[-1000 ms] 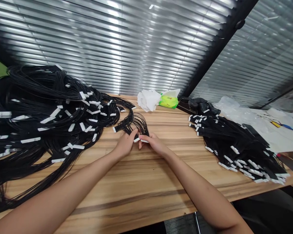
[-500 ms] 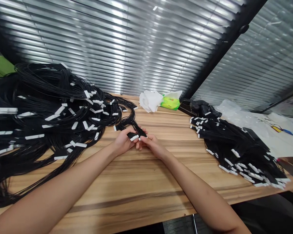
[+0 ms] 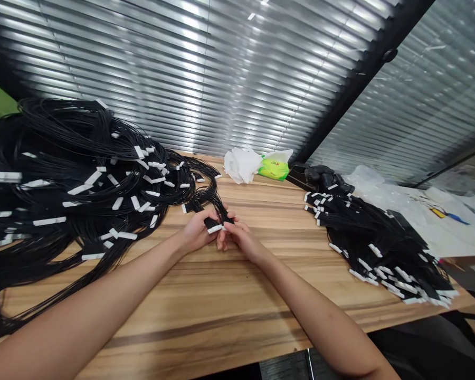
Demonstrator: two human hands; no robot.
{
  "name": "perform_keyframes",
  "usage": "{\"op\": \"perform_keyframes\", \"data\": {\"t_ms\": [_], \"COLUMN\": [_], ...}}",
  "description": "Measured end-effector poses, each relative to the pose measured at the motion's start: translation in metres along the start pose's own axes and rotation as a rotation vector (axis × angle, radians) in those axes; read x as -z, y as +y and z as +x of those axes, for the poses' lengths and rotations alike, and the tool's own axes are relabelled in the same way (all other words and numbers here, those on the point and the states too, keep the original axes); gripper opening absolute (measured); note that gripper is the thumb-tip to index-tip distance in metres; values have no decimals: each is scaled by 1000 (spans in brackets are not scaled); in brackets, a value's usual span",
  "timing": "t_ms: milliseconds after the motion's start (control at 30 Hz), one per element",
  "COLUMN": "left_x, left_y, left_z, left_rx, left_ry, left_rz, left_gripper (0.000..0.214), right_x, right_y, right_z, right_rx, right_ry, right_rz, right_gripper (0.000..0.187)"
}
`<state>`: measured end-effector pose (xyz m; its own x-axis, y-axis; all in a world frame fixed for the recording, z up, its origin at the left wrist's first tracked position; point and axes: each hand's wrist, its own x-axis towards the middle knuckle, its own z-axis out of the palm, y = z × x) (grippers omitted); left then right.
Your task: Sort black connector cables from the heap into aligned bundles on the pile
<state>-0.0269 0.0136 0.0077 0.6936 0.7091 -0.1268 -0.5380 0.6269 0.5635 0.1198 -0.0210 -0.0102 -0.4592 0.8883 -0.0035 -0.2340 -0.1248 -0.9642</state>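
Observation:
Over the middle of the wooden table, my left hand (image 3: pixel 196 231) is closed on a black cable bundle (image 3: pixel 210 199) near its end. A white connector (image 3: pixel 215 228) tips that end and shows between my hands. My right hand (image 3: pixel 243 237) pinches the same bundle at the connector from the other side, thumb on top. Fingers partly cover the held ends, so how many cables are in each hand is hard to make out. From my hands the bundle loops back towards the large cable pile on the left.
A big pile of black cables with white connectors (image 3: pixel 103 132) covers the table's left. On the right lies another heap of black cables (image 3: pixel 372 227). A green tissue pack (image 3: pixel 274 167) and crumpled white tissue (image 3: pixel 242 164) sit at the back, before the metal blinds (image 3: pixel 206 79).
The white connector between my hands has turned to lie flatter and now meets my right thumb. Both hands keep hold of the bundle. The whole view has shifted slightly.

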Motion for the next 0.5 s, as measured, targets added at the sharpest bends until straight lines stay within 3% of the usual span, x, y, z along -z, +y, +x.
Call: {"op": "perform_keyframes", "data": {"t_ms": [300, 500], "left_x": [9, 6], "left_y": [-2, -3], "left_z": [2, 3], "left_rx": [38, -34], "left_ry": [-85, 5], "left_rz": [113, 95], "left_gripper": [41, 41], "right_x": [1, -17], "right_y": [-2, 6], "right_z": [1, 0], "right_rx": [-33, -4], "right_ry": [-10, 184], "right_rz": [-69, 24], "right_gripper": [45, 49]}}
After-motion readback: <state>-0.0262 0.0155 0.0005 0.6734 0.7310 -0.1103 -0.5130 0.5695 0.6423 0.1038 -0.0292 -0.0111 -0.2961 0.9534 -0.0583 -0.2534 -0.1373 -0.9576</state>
